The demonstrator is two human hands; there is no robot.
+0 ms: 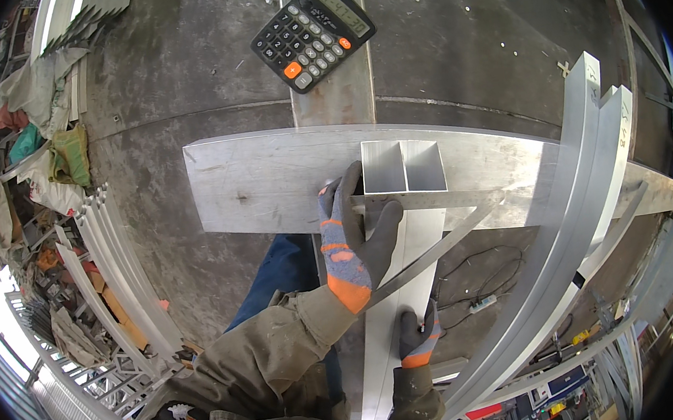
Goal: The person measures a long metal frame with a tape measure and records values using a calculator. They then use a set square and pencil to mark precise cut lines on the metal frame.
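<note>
A silver aluminium profile (395, 305) runs away from me, its far end (404, 166) showing two hollow square cells. My left hand (355, 236), in a grey and orange glove, is closed at that end, fingers along the left side and thumb on top. Under the thumb, a flat metal angle square (458, 197) lies across the profile, with a slanting arm coming back toward me. Nearer, my right hand (419, 336), gloved too, is curled at the profile's right edge. A small tip shows at its fingers; what it belongs to is hidden.
A wide silver beam (261, 181) lies crosswise beneath the profile end. Beyond it, a black calculator (313, 34) rests on a metal bar (334, 105). Long profiles (572, 212) rise on the right. Profiles (128, 278) and piled bags (49, 169) line the left; a cable (483, 303) lies on the floor.
</note>
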